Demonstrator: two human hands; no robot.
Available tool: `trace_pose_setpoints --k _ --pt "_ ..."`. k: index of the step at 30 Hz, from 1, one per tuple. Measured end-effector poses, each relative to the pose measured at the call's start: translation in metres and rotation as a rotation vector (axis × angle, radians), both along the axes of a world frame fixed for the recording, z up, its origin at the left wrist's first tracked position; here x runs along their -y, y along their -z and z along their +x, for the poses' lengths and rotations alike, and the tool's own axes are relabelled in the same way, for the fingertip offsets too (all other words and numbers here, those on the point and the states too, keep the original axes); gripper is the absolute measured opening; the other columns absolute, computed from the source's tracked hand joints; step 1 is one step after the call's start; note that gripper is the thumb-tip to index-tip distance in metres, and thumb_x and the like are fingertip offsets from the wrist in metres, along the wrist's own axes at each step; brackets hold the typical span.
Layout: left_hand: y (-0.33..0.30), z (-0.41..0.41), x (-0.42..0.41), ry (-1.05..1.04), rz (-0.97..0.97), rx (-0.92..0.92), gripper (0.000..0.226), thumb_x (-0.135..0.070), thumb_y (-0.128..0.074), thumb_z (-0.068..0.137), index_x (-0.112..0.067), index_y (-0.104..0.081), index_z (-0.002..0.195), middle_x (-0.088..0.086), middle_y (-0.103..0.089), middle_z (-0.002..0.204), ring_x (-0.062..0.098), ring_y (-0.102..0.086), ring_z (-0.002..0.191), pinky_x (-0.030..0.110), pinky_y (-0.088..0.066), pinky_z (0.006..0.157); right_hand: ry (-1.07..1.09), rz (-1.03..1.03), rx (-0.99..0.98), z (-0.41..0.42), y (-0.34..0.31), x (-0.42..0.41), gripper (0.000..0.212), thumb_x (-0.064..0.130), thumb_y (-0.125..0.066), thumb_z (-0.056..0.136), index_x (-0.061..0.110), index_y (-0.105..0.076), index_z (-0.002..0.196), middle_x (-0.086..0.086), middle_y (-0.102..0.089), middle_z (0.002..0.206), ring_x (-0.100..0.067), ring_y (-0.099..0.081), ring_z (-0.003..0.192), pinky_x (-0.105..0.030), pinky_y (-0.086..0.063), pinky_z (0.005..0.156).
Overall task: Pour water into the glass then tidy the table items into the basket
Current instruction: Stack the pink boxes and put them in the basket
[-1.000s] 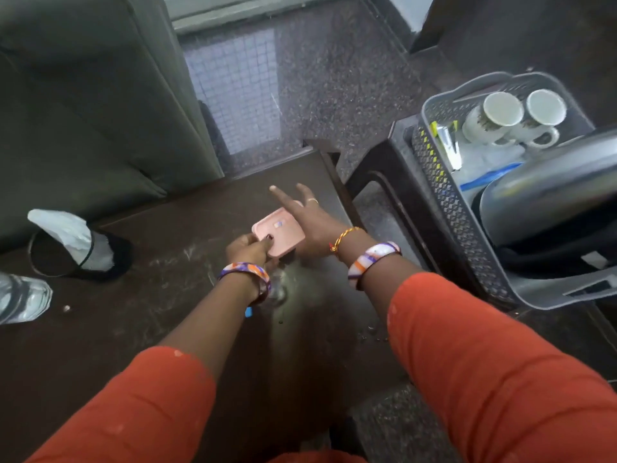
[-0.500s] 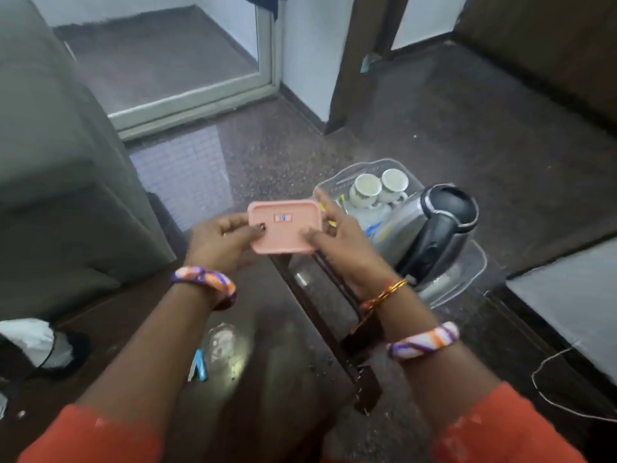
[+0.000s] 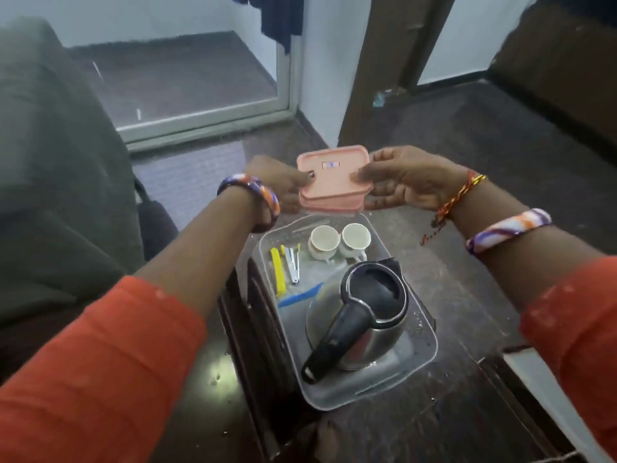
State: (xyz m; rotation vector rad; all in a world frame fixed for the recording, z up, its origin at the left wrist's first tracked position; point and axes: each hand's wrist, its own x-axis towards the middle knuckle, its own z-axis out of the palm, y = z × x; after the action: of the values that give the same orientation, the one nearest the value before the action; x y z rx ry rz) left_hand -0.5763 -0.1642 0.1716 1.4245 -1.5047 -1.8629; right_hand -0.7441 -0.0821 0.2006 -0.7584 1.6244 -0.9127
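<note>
A flat pink plastic box [image 3: 334, 177] with a lid hangs in the air above the far end of the grey basket [image 3: 419, 357]. My left hand [image 3: 278, 180] grips its left edge and my right hand [image 3: 410, 178] grips its right edge. Inside the basket lie a steel kettle [image 3: 364, 319] with a black handle, two white cups [image 3: 339, 240], yellow clips [image 3: 277, 270], a small metal tool [image 3: 293, 265] and a blue strip [image 3: 300, 297]. The glass and the water bottle are out of view.
The basket stands on a dark low table [image 3: 467, 412]. A second dark table [image 3: 200, 389] lies at the lower left, a grey sofa [image 3: 56, 195] beyond it. Dark speckled floor [image 3: 484, 135], a doorway and a sliding glass door fill the back.
Both hands lifted the pink box off the left table and carried it rightward over the basket. The view swung right, so the basket now sits in the centre.
</note>
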Motion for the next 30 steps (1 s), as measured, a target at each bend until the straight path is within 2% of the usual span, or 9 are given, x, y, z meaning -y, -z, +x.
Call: trace_pose_setpoints --k 3,5,6,8,13,18,22,27,30 --pt "0.052 -0.013 -0.003 -0.046 0.054 0.182 0.017 -0.008 -0.063 0.083 0.000 -0.059 0.067 0.009 -0.062 0.067 0.013 -0.060 0.046 0.015 -0.048 0.036 -0.134 0.105 0.075 -0.021 0.061 0.015 0.019 -0.001 -0.057 0.084 0.016 -0.050 0.082 -0.004 -0.063 0.081 -0.011 -0.066 0.058 -0.033 -0.058 0.065" --pt "0.084 -0.012 -0.006 -0.046 0.006 0.374 0.018 -0.013 -0.065 0.081 -0.003 -0.055 0.069 0.015 -0.061 0.085 0.020 -0.069 0.073 0.026 -0.058 0.068 -0.237 0.152 0.128 -0.023 0.100 0.024 0.023 -0.005 -0.055 0.084 0.017 -0.049 0.086 -0.004 -0.061 0.084 -0.012 -0.063 0.064 -0.032 -0.058 0.064" --pt "0.096 -0.012 -0.007 -0.044 -0.018 0.457 0.017 -0.015 -0.065 0.080 0.000 -0.059 0.076 0.020 -0.064 0.094 0.028 -0.069 0.091 0.036 -0.056 0.084 -0.272 0.174 0.155 -0.022 0.116 0.029 0.024 -0.005 -0.055 0.084 0.018 -0.049 0.086 -0.004 -0.061 0.083 -0.011 -0.063 0.063 -0.030 -0.058 0.063" --pt "0.114 -0.011 -0.010 -0.024 -0.008 0.563 0.033 -0.014 -0.065 0.079 0.011 -0.061 0.101 0.028 -0.065 0.111 0.039 -0.062 0.107 0.047 -0.051 0.095 -0.320 0.208 0.183 -0.020 0.145 0.037 0.026 -0.005 -0.055 0.084 0.020 -0.049 0.083 -0.004 -0.060 0.081 -0.011 -0.061 0.064 -0.028 -0.058 0.061" --pt "0.138 -0.016 -0.021 0.108 -0.032 0.721 0.037 -0.006 -0.058 0.083 0.005 -0.052 0.118 0.024 -0.062 0.115 0.030 -0.059 0.092 0.033 -0.048 0.081 -0.407 0.311 0.177 -0.012 0.188 0.040 0.026 -0.006 -0.053 0.085 0.019 -0.047 0.079 -0.004 -0.055 0.078 -0.013 -0.054 0.066 -0.023 -0.056 0.051" --pt "0.152 -0.019 -0.029 0.218 -0.001 0.891 0.036 -0.009 -0.049 0.087 0.004 -0.050 0.121 0.021 -0.060 0.119 0.035 -0.056 0.105 0.034 -0.045 0.087 -0.529 0.353 0.088 -0.009 0.199 0.044 0.020 -0.008 -0.051 0.085 0.012 -0.050 0.088 -0.006 -0.055 0.079 -0.015 -0.055 0.069 -0.023 -0.056 0.056" --pt "0.152 -0.023 -0.028 0.251 -0.029 0.943 0.033 -0.011 -0.049 0.088 0.002 -0.053 0.118 0.020 -0.059 0.123 0.031 -0.055 0.097 0.033 -0.045 0.087 -0.594 0.383 -0.016 -0.007 0.201 0.049 0.028 -0.008 -0.054 0.084 0.008 -0.049 0.107 -0.010 -0.055 0.085 -0.020 -0.057 0.074 -0.028 -0.054 0.067" --pt "0.144 -0.021 -0.026 0.264 -0.124 0.991 0.032 -0.016 -0.051 0.088 0.000 -0.055 0.116 0.017 -0.060 0.122 0.028 -0.055 0.097 0.030 -0.045 0.086 -0.630 0.399 -0.095 -0.008 0.189 0.049 0.041 0.001 -0.059 0.085 0.008 -0.048 0.124 -0.013 -0.055 0.084 -0.018 -0.053 0.063 -0.025 -0.053 0.057" --pt "0.135 -0.015 -0.025 0.243 -0.215 0.971 0.034 -0.017 -0.054 0.085 -0.002 -0.056 0.116 0.017 -0.060 0.123 0.030 -0.057 0.108 0.032 -0.046 0.089 -0.646 0.345 -0.223 -0.013 0.169 0.053 0.042 0.003 -0.060 0.085 0.012 -0.050 0.125 -0.007 -0.053 0.072 -0.016 -0.051 0.058 -0.023 -0.050 0.049"
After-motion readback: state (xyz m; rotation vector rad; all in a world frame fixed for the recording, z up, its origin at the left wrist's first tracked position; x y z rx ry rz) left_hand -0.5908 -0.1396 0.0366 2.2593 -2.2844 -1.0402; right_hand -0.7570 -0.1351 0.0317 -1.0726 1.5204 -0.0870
